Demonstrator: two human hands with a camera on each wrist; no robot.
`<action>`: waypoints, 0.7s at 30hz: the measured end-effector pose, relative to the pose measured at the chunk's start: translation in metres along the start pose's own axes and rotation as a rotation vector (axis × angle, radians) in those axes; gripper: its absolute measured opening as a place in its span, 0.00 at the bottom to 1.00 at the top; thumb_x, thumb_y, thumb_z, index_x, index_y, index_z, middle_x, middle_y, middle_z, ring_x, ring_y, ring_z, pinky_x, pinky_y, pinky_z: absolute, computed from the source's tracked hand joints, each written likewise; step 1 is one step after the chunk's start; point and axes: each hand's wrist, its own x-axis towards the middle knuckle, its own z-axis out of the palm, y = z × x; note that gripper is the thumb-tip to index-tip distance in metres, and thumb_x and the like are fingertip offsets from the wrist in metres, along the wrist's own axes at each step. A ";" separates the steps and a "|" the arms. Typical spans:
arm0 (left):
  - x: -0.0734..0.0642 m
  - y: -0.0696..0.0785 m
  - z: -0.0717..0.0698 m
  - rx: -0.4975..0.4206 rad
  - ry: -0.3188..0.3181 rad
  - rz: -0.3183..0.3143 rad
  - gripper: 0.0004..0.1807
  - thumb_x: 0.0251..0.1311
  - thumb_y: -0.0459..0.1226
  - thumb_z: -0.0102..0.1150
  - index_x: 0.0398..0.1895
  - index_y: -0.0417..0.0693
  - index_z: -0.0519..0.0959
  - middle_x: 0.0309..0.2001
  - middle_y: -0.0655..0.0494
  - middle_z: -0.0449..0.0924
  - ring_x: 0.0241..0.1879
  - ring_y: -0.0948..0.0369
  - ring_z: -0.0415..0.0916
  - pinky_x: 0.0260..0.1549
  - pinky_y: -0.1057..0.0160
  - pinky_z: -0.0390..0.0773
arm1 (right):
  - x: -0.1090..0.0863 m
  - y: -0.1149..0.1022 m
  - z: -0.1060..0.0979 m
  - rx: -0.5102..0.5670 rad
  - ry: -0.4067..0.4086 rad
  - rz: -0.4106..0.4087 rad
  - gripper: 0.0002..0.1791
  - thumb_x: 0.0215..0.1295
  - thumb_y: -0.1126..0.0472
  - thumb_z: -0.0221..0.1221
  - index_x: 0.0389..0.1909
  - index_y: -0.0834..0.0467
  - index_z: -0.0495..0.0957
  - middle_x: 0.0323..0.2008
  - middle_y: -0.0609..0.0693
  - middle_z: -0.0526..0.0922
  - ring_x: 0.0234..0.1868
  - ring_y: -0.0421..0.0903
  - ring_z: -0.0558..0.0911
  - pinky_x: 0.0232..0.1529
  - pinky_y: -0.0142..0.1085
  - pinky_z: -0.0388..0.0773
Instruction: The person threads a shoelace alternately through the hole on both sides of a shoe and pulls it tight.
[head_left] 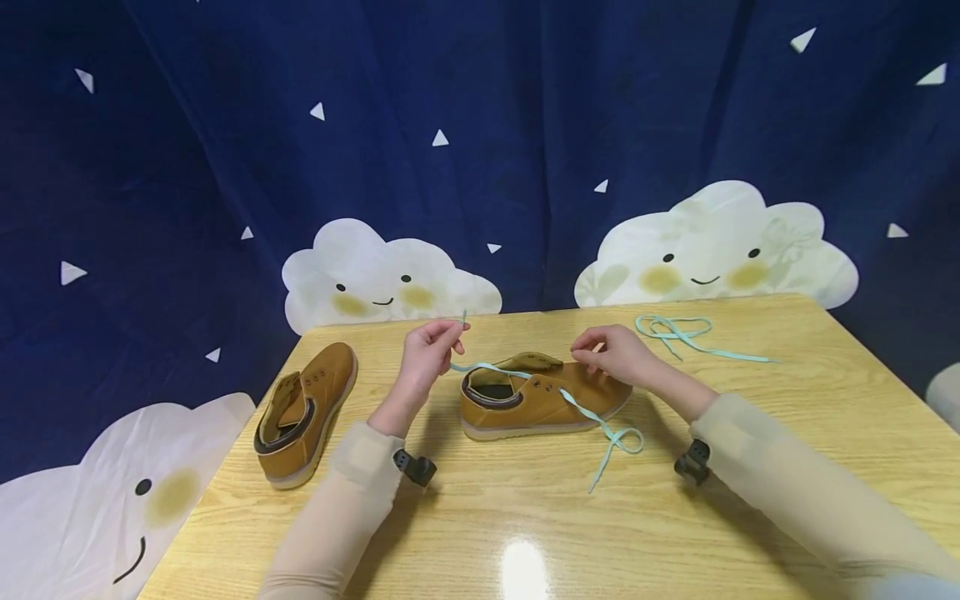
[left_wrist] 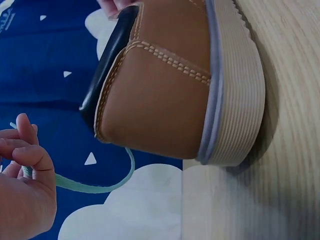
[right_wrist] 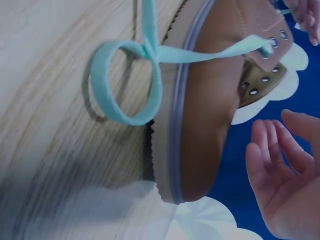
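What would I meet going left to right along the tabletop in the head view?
Unlaced brown shoe → left grip → partly laced brown shoe → loose mint lace.

Head view forward-down; wrist views close, sideways, sharing shoe (left_wrist: 155, 100)

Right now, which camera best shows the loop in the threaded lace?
The right wrist view: the loop appears large, its opening clear. The head view shows it whole but small; the left wrist view doesn't.
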 end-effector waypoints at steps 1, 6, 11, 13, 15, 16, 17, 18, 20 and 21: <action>0.000 0.000 0.001 -0.007 -0.003 -0.006 0.13 0.68 0.32 0.55 0.44 0.25 0.78 0.16 0.59 0.75 0.09 0.69 0.54 0.10 0.74 0.53 | 0.002 0.001 0.002 -0.023 0.008 -0.011 0.09 0.66 0.66 0.60 0.42 0.68 0.81 0.34 0.55 0.82 0.27 0.51 0.83 0.25 0.37 0.76; -0.002 -0.004 0.005 0.001 -0.028 -0.030 0.13 0.68 0.33 0.56 0.43 0.28 0.80 0.16 0.59 0.74 0.08 0.70 0.51 0.09 0.73 0.51 | 0.010 0.004 0.011 -0.115 0.026 -0.047 0.10 0.65 0.64 0.63 0.44 0.65 0.82 0.36 0.54 0.83 0.28 0.47 0.82 0.29 0.36 0.74; -0.003 -0.008 0.009 0.063 -0.078 -0.008 0.13 0.68 0.34 0.56 0.43 0.29 0.81 0.16 0.59 0.75 0.08 0.69 0.51 0.09 0.72 0.51 | 0.015 0.004 0.015 -0.162 0.023 -0.044 0.11 0.64 0.59 0.64 0.43 0.61 0.85 0.38 0.53 0.85 0.28 0.44 0.80 0.29 0.36 0.73; -0.003 -0.009 0.012 0.083 -0.097 0.007 0.13 0.68 0.34 0.56 0.43 0.27 0.80 0.17 0.58 0.76 0.08 0.69 0.51 0.10 0.72 0.52 | 0.016 0.005 0.015 -0.173 0.011 -0.056 0.11 0.64 0.59 0.64 0.43 0.61 0.85 0.39 0.53 0.86 0.28 0.43 0.80 0.29 0.37 0.73; -0.003 -0.010 0.015 0.101 -0.111 0.021 0.13 0.68 0.34 0.56 0.42 0.27 0.80 0.18 0.58 0.76 0.08 0.68 0.53 0.10 0.71 0.54 | 0.017 0.006 0.014 -0.179 -0.007 -0.072 0.10 0.64 0.59 0.64 0.42 0.60 0.86 0.41 0.54 0.86 0.28 0.43 0.80 0.31 0.37 0.74; -0.003 -0.010 0.018 0.109 -0.117 0.028 0.13 0.67 0.33 0.56 0.41 0.27 0.80 0.18 0.57 0.76 0.08 0.68 0.54 0.10 0.71 0.56 | 0.017 0.007 0.014 -0.180 -0.016 -0.083 0.10 0.64 0.60 0.64 0.41 0.61 0.86 0.42 0.55 0.86 0.29 0.43 0.80 0.33 0.38 0.74; -0.003 -0.010 0.020 0.117 -0.123 0.032 0.13 0.67 0.33 0.56 0.41 0.26 0.80 0.19 0.56 0.76 0.09 0.67 0.56 0.11 0.71 0.57 | 0.017 0.008 0.014 -0.181 -0.024 -0.090 0.09 0.64 0.60 0.64 0.41 0.61 0.86 0.42 0.56 0.85 0.29 0.43 0.80 0.34 0.38 0.74; -0.003 -0.010 0.022 0.124 -0.130 0.035 0.13 0.67 0.33 0.57 0.40 0.26 0.80 0.19 0.55 0.76 0.09 0.67 0.57 0.11 0.71 0.58 | 0.017 0.009 0.014 -0.180 -0.028 -0.094 0.09 0.64 0.61 0.64 0.40 0.61 0.86 0.43 0.56 0.85 0.30 0.43 0.80 0.35 0.38 0.74; -0.004 -0.010 0.027 0.142 -0.144 0.037 0.12 0.67 0.33 0.57 0.39 0.27 0.80 0.20 0.52 0.77 0.10 0.66 0.58 0.12 0.70 0.60 | 0.017 0.010 0.014 -0.166 -0.029 -0.090 0.09 0.64 0.61 0.64 0.40 0.62 0.87 0.43 0.57 0.85 0.31 0.43 0.79 0.36 0.38 0.74; -0.004 -0.010 0.030 0.161 -0.154 0.040 0.11 0.67 0.33 0.57 0.38 0.28 0.81 0.21 0.49 0.77 0.10 0.66 0.59 0.12 0.70 0.61 | 0.018 0.010 0.014 -0.155 -0.026 -0.086 0.09 0.64 0.61 0.64 0.39 0.62 0.87 0.43 0.57 0.85 0.31 0.43 0.79 0.36 0.38 0.74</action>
